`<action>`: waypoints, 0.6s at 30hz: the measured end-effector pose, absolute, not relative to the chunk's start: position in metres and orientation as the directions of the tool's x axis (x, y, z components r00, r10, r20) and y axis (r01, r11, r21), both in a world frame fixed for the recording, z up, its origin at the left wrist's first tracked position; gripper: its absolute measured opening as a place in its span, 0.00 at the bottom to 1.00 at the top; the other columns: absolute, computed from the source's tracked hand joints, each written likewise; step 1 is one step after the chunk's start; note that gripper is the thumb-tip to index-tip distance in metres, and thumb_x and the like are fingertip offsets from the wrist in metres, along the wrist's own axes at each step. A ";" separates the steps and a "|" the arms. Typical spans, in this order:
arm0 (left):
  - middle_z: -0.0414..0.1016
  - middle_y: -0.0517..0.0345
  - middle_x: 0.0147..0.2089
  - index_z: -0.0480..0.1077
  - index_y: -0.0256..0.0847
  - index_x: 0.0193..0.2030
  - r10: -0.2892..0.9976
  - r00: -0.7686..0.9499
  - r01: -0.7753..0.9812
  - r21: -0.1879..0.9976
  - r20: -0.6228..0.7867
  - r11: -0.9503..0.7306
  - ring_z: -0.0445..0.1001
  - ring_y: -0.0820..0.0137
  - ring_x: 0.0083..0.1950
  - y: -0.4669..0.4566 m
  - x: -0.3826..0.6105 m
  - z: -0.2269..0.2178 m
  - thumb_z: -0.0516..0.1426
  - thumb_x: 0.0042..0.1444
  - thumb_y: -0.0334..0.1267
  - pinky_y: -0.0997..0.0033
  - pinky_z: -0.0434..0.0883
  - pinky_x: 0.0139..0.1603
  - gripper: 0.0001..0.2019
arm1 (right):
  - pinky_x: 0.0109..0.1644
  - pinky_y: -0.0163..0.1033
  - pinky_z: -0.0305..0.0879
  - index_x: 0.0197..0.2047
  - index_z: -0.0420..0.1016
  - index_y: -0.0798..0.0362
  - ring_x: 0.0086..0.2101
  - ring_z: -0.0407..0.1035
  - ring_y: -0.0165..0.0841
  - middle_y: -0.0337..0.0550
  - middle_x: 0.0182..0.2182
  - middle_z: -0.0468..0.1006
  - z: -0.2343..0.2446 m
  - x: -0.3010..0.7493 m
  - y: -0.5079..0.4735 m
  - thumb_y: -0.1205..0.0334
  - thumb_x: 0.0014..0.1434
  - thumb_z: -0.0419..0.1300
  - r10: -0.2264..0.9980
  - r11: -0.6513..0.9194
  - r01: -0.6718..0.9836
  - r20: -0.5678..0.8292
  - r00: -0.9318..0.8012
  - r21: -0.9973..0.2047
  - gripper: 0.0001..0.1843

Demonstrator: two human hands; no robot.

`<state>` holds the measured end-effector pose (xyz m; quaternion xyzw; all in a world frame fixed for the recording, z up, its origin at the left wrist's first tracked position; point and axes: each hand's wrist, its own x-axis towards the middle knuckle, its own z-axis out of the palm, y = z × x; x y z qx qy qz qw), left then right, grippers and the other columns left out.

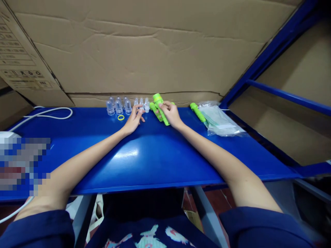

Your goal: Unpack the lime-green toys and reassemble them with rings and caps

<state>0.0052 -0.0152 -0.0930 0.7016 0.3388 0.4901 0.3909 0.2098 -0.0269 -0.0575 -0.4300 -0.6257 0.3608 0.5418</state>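
Note:
My right hand is closed around a bright green flashlight-shaped tube, tilted with its wider end up and away from me. More green pieces lie on the table behind it, partly covered by the hand. My left hand hovers by a group of small clear-and-white pieces, its fingers apart. Whether its fingertips touch one of them is hard to see. To its left stand several clear plastic caps in rows. A yellow ring lies in front of them.
On the right, another green tube lies against a clear plastic bag. Cardboard walls the back of the blue table. A white cable loops at the left, near a white object. A blue metal frame stands on the right.

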 end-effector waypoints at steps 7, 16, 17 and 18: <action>0.71 0.50 0.52 0.55 0.46 0.58 0.860 0.295 0.081 0.886 0.416 -0.457 0.74 0.77 0.30 -0.014 0.006 -0.094 0.48 0.66 0.59 0.76 0.65 0.26 0.23 | 0.31 0.40 0.70 0.36 0.68 0.51 0.26 0.71 0.34 0.47 0.28 0.78 -0.055 0.274 0.008 0.43 0.63 0.57 0.871 0.357 0.230 0.412 0.269 -0.905 0.19; 0.71 0.50 0.52 0.55 0.44 0.57 0.861 0.313 0.091 0.890 0.401 -0.447 0.74 0.78 0.30 -0.015 0.006 -0.094 0.46 0.69 0.52 0.76 0.66 0.27 0.17 | 0.32 0.36 0.68 0.35 0.72 0.56 0.25 0.72 0.32 0.47 0.29 0.80 -0.085 0.307 0.027 0.61 0.65 0.53 0.884 0.128 0.391 0.283 0.372 -0.912 0.11; 0.71 0.50 0.52 0.55 0.44 0.56 0.863 0.314 0.092 0.892 0.395 -0.442 0.74 0.78 0.30 -0.015 0.006 -0.094 0.46 0.69 0.52 0.76 0.66 0.27 0.17 | 0.35 0.36 0.69 0.35 0.73 0.57 0.27 0.74 0.33 0.49 0.31 0.80 -0.086 0.309 0.028 0.61 0.64 0.53 0.882 0.110 0.421 0.283 0.376 -0.900 0.11; 0.71 0.50 0.52 0.55 0.44 0.56 0.865 0.314 0.092 0.894 0.392 -0.439 0.74 0.78 0.30 -0.016 0.007 -0.093 0.46 0.69 0.52 0.76 0.65 0.27 0.17 | 0.38 0.37 0.70 0.34 0.73 0.57 0.31 0.75 0.35 0.50 0.32 0.81 -0.088 0.310 0.030 0.61 0.64 0.54 0.878 0.092 0.459 0.289 0.382 -0.884 0.10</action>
